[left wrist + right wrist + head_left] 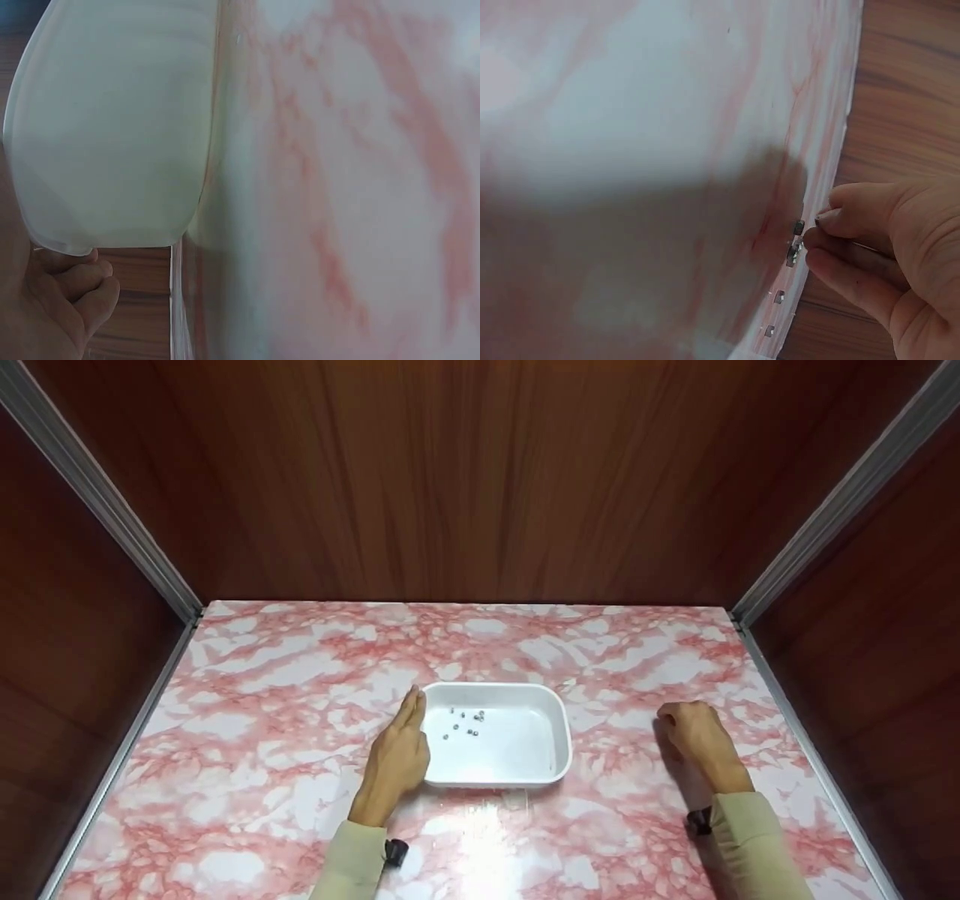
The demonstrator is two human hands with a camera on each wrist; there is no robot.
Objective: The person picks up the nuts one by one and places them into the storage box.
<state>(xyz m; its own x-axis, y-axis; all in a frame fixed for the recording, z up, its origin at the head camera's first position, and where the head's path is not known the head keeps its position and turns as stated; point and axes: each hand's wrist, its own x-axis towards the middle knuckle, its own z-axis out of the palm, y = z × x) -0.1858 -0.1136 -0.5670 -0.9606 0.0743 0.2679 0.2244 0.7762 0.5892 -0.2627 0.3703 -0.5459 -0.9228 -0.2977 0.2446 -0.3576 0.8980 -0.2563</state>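
Observation:
A white rectangular tray holds several small silvery metal pieces, spread over its left half. Along the tray's left rim lies my left hand, its fingers extended forward against the side. The left wrist view shows the tray's outer wall, with fingertips at its far end. My right hand is low over the table, well right of the tray, fingers bent down. In the right wrist view, thumb and fingertips come close together beside small metal pieces; I cannot tell whether one is pinched.
The table has a glossy red-and-white marbled top. A dark wood-grain panel stands along its back, with similar panels at both sides. Two more metal pieces lie on the table near the right hand.

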